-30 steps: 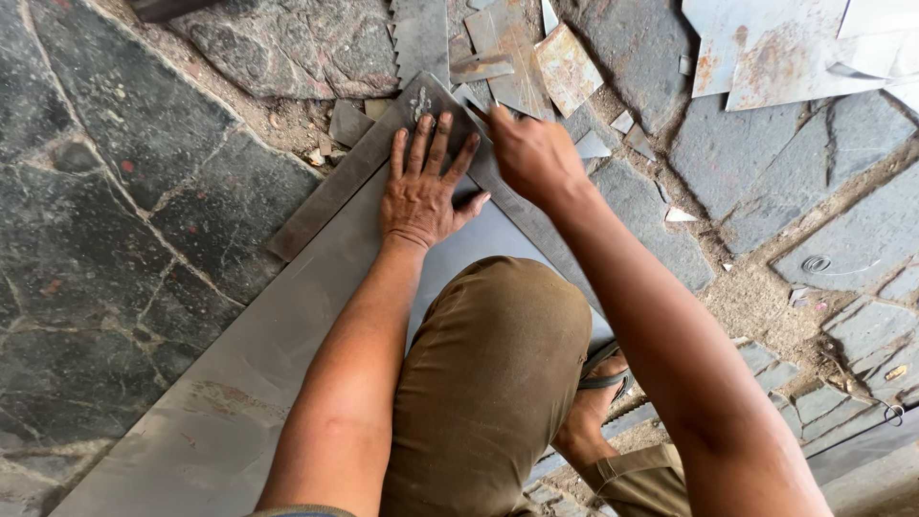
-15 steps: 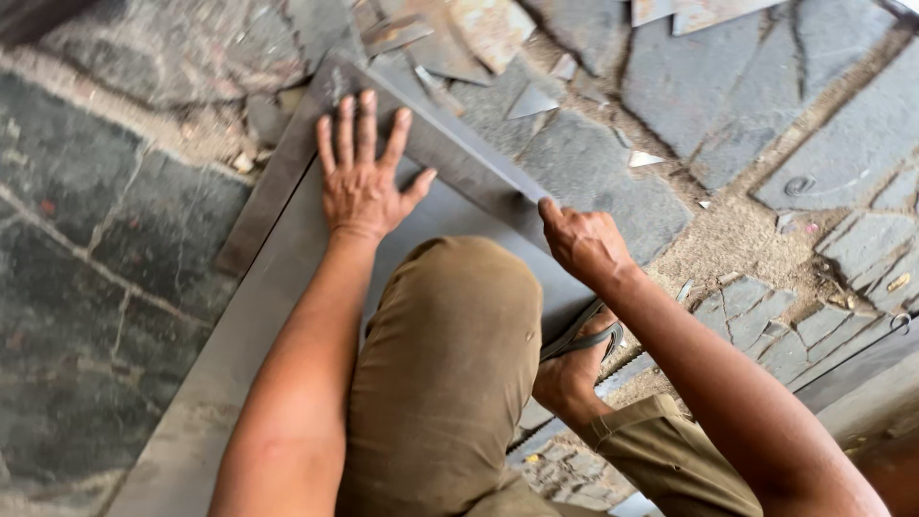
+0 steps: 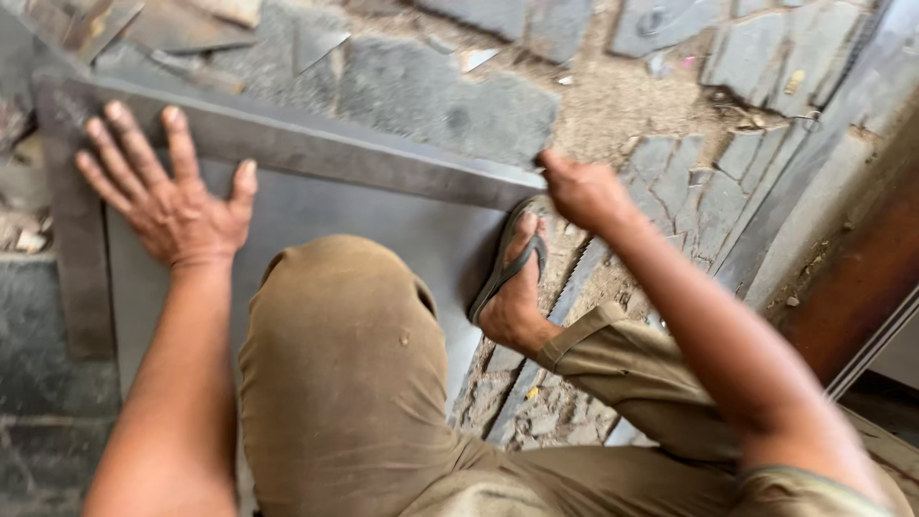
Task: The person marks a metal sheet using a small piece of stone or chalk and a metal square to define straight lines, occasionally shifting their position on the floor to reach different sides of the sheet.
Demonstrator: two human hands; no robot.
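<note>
My left hand [image 3: 168,196] lies flat with its fingers spread, pressing on the corner of a large L-shaped steel square [image 3: 316,144]. The square rests on a grey metal sheet [image 3: 373,225] on the stone floor. My right hand [image 3: 582,190] is at the right end of the square's long arm, by the sheet's edge. Its fingers are pinched together, and blur hides whether anything small is between them. My bent knee in brown trousers [image 3: 345,364] covers the near part of the sheet. My foot in a sandal [image 3: 512,287] rests at the sheet's right edge.
Irregular dark stone slabs [image 3: 450,96] with sandy gaps surround the sheet. Metal offcuts [image 3: 182,29] lie at the top left. A rusty brown metal frame [image 3: 852,278] runs along the right side.
My right hand has slid from the square's corner along its long arm to the right end. My left hand has stayed pressed near the corner. The view has moved closer and to the right.
</note>
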